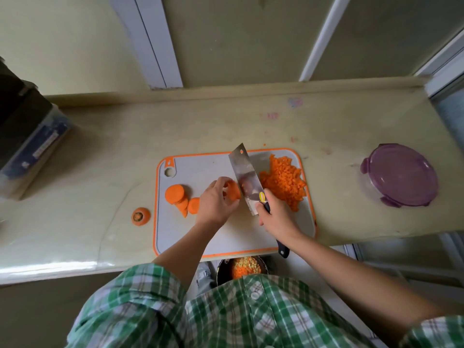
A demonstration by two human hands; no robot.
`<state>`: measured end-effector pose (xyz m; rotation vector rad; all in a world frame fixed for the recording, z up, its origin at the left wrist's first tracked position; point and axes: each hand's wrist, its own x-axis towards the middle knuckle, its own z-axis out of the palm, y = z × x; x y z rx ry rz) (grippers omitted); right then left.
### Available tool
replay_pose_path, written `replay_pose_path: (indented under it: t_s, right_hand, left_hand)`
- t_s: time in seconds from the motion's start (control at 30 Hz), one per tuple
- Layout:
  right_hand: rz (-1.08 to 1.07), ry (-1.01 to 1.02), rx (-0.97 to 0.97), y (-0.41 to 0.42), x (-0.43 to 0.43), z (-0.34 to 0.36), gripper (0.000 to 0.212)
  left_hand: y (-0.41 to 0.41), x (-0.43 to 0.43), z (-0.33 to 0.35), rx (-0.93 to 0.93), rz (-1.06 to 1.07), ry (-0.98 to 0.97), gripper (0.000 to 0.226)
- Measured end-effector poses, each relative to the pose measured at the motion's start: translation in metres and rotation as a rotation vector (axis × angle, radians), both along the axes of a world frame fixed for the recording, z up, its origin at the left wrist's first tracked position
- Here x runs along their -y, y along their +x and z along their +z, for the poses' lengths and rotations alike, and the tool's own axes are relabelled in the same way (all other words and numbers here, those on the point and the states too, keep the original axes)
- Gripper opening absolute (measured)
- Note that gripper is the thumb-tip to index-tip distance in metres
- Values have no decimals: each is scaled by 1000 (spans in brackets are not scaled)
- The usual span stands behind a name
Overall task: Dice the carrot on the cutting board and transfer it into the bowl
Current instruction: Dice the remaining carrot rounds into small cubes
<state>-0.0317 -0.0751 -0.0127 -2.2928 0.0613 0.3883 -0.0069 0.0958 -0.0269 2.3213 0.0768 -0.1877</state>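
A white cutting board (200,167) with an orange rim lies at the counter's front edge. On its right side is a heap of diced carrot (283,182). Several carrot slices (180,199) lie at its left. My left hand (216,202) pinches a stack of carrot slices (233,190) at the board's middle. My right hand (276,214) grips the black handle of a cleaver (244,174), whose blade stands against that stack. Below the counter edge a dark bowl (242,268) with diced orange and yellow pieces shows partly behind my shirt.
A carrot top (140,216) sits on the counter left of the board. A clear container with a purple lid (400,174) stands at the right. A dark box (27,136) occupies the far left. The wall runs along the counter's back.
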Motion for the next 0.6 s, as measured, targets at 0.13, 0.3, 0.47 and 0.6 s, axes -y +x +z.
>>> replay_pose_path:
  t_s: [0.13,0.3,0.47,0.6]
  right_hand:
    - [51,0,20,0,-5,6,9]
    - [77,-56,33,-2,-9,4,7]
    - [100,-63,12,-2,-10,5,10]
    - [78,-73,69,1,-6,13,10]
  left_hand:
    - [-1,7,-4,-17,76,-138,44]
    - [-8,10,-8,-70,172,-321,40]
    - [-9,15,-10,-159,361,-518,32]
    - [-7,19,-11,-190,426,-569,33]
